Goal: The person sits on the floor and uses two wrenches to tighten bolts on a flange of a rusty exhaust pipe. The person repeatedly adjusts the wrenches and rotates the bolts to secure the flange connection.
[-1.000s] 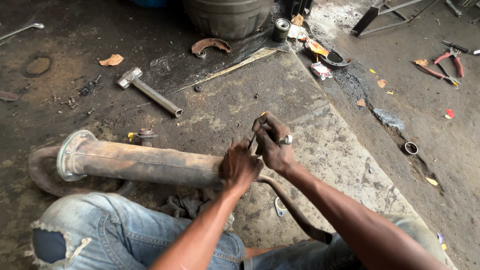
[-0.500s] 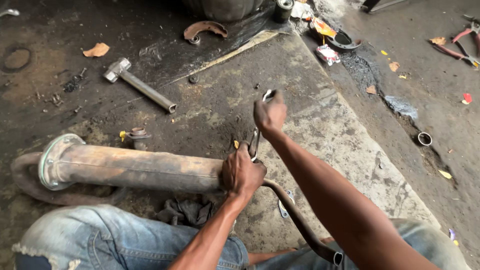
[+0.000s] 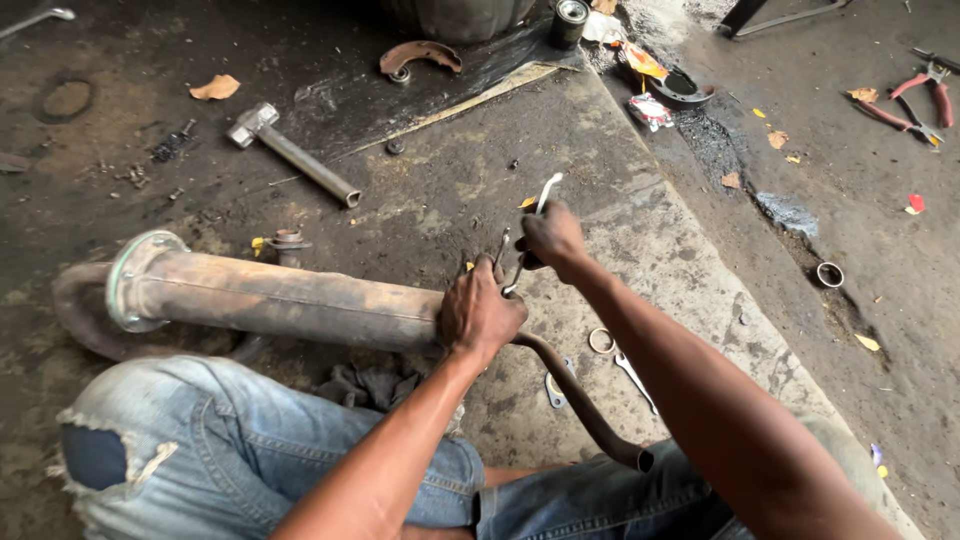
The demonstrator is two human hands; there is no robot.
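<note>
Fingers of the left hand (image 3: 480, 315) clamped the narrow end of the rusty exhaust pipe (image 3: 280, 300), which lay across the concrete floor (image 3: 640, 250) before the knees. Right-hand fingers (image 3: 553, 240) were closed round a slim wrench (image 3: 540, 205). The pipe looked heavy, rigid and gritty, best gripped near its welded neck.

Your left hand (image 3: 478, 315) and right hand (image 3: 553, 238) work at the near end of the pipe (image 3: 280, 298), which blocks passage left. Hammer (image 3: 292, 155) lies far left, well apart. Right of your hands: bare concrete. Near right, ring (image 3: 601, 341) and wrench (image 3: 636, 380) clutter the floor beside the bent tube (image 3: 585, 405).
</note>
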